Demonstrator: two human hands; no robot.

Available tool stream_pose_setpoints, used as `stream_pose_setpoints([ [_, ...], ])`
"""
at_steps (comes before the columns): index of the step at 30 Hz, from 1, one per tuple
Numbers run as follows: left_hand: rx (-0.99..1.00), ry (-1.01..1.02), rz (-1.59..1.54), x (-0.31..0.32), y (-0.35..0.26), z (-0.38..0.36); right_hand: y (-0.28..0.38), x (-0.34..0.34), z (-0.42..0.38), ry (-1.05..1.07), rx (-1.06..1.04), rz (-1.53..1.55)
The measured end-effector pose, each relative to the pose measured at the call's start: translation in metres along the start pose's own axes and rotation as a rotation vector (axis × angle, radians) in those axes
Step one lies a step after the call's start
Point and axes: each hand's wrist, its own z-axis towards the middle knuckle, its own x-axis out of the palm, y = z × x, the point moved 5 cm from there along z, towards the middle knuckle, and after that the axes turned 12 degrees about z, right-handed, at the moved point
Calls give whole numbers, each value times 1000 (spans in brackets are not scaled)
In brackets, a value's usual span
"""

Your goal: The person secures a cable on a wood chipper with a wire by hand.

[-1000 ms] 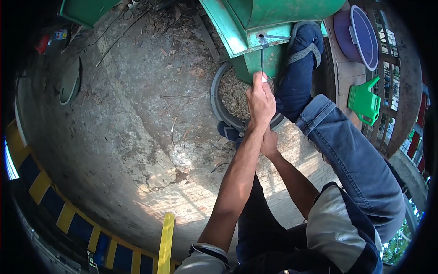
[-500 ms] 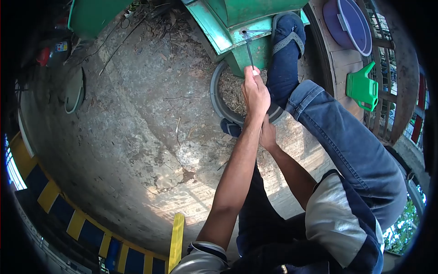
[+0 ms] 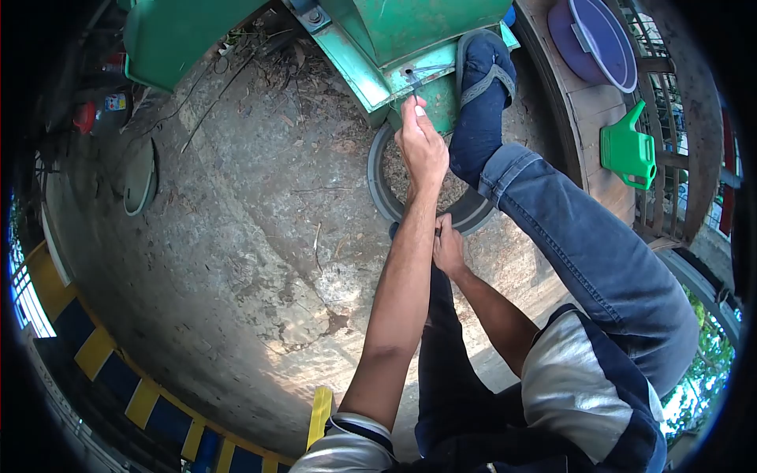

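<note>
My left hand (image 3: 423, 150) is closed round a thin dark rod whose upper part reaches to the ledge of a green metal machine (image 3: 359, 71). The ledge has a small dark hole beside the rod. Lower down, my right hand (image 3: 449, 246) is closed near the rim of a round grey basin (image 3: 475, 218); what it holds is partly hidden behind my left forearm. The basin, with brown crumbly material in it, stands on the floor under the machine. My sandalled foot (image 3: 485, 71) rests on the ledge, right of my left hand.
A purple tub (image 3: 587, 51) and a green watering can (image 3: 628, 148) are at the right by a railing. A green container (image 3: 169, 39) and a red object (image 3: 84, 117) are at upper left. A grey-green lid (image 3: 139, 177) lies on the floor at left. A yellow post (image 3: 320, 414) stands below.
My left hand has moved up and slightly left, closer to the ledge, and less of the rod shows. My right hand is slightly lower and further left. The view has shifted a little.
</note>
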Motion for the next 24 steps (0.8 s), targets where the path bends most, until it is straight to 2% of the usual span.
stream_pose_setpoints([
  [3, -41, 100, 65, -7, -3, 1, 13, 1, -2, 48, 38, -48],
  [8, -13, 21, 52, -8, -7, 1, 20, -9, -10, 58, 66, -50],
  [11, -47, 76, 3, 0, 6, 0, 2, -14, -1, 57, 29, -24],
  [13, -36, 42, -3, 13, 21, -3, -19, -3, 7, 62, 22, -26],
  [15, 107, -101, 61, 17, 19, -1, -26, 8, 17, 37, 75, 2],
  [19, 14, 32, 115, 5, 10, 0, -3, -12, 9, 82, 12, 13],
  [24, 13, 51, 173, -3, -5, 1, 6, -38, 12, 123, 31, -62],
])
